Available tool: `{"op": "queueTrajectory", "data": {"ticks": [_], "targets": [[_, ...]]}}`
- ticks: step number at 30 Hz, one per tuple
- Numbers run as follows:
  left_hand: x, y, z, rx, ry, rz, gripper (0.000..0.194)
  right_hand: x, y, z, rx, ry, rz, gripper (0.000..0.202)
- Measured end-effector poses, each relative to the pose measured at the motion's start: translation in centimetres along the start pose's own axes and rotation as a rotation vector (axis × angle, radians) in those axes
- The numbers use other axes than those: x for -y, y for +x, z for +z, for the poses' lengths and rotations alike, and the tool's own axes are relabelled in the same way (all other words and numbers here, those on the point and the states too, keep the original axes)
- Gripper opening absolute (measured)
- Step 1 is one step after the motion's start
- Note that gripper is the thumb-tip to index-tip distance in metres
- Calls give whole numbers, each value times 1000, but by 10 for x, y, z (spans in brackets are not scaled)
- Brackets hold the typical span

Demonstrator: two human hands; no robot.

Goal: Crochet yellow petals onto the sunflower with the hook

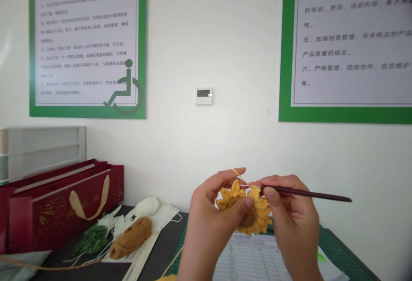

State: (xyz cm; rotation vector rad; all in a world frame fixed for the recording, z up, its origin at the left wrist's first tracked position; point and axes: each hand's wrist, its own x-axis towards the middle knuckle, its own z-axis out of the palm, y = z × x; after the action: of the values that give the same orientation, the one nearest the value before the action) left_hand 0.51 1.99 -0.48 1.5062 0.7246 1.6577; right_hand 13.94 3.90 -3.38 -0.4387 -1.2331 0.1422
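Note:
My left hand (pixel 215 216) pinches a crocheted sunflower (pixel 262 216) with yellow petals and a brown centre, its thumb lying across the front. A strand of yellow yarn (pixel 238 172) runs over the raised left index finger to the flower's top edge. Gripped in my right hand (pixel 291 221) is a crochet hook (pixel 315 193) with a dark handle pointing right. Its thin metal tip reaches left to the yarn at the petals. The fingers behind the flower are partly hidden.
Brown yarn (pixel 131 237), green yarn (pixel 91 239) and white yarn (pixel 146 207) lie on the dark table at left, beside red gift bags (pixel 28 216). Printed sheets (pixel 246 257) rest on a green cutting mat (pixel 343 253) below my hands. A white wall with framed notices stands behind.

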Motion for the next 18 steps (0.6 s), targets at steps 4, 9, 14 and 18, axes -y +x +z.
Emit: {"op": "queueTrajectory", "data": {"ticks": [4, 9, 14, 18], "targets": [[1, 5, -1, 100, -367, -191, 59, -5, -2, -5, 51, -97, -162, 15], [5, 2, 6, 111, -481, -290, 57, -18, -10, -16, 113, -316, -590, 53], [13, 2, 3, 260, -611, -463, 63, -13, -7, -9, 27, 70, -377, 20], [14, 4, -4, 280, -580, -420, 62, -5, -5, 0, 66, 348, -70, 2]]}}
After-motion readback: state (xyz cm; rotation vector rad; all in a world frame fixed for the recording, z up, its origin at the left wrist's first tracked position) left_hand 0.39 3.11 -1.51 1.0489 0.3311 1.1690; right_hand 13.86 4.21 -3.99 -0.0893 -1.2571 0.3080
